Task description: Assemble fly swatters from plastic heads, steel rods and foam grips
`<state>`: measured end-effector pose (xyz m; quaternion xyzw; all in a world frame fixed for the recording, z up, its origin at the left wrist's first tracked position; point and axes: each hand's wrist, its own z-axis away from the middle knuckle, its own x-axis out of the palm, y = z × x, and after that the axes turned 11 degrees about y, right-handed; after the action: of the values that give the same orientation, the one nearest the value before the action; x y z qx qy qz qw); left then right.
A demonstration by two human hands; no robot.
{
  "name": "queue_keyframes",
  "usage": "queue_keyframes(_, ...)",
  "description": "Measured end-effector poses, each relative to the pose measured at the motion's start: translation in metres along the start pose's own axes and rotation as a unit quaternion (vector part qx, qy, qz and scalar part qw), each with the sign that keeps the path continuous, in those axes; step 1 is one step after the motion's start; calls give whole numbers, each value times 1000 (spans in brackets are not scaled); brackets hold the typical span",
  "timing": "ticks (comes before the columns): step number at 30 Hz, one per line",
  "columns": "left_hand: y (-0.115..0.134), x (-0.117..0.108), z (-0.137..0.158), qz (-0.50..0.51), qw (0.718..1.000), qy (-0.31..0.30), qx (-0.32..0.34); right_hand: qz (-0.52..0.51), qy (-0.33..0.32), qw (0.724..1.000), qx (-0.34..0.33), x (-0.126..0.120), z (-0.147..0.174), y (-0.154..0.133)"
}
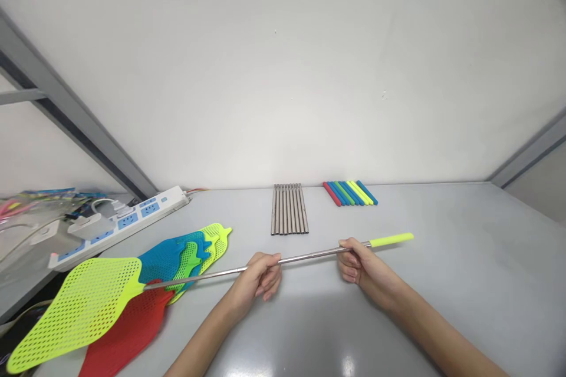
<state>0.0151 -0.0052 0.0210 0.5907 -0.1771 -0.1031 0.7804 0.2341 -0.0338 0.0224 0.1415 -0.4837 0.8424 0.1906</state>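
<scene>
1. The left hand [260, 277] has its fingers closed around the metal rod [309, 255] of a long fly swatter [212, 275]; they grip it near its middle;
2. the right hand [358, 260] grips the same rod, thumb on top, just beside the yellow-green handle [392, 240];
3. the swatter slants across the grey table [442, 218] in front of the person; its yellow-green head [79, 309] is at the left, over the red head [132, 327]; whether those touch, I cannot tell;
4. blue, green and yellow heads [161, 259] overlap nearby;
5. beyond the hands lie metal tubes [289, 209] and, to their right, coloured grips [350, 193].
</scene>
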Motion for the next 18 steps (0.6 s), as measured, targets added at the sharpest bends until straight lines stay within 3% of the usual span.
queue_keyframes(4,-1,-2,2,-2,1000,-2,10,14,-54,998,-1,4,5,0)
queue_keyframes(9,-1,0,6,-4,999,-46,-6,46,-122,991,38,4,5,3)
queue_keyframes(18,-3,6,11,34,997,-68,-24,68,-163,983,46,0,2,7)
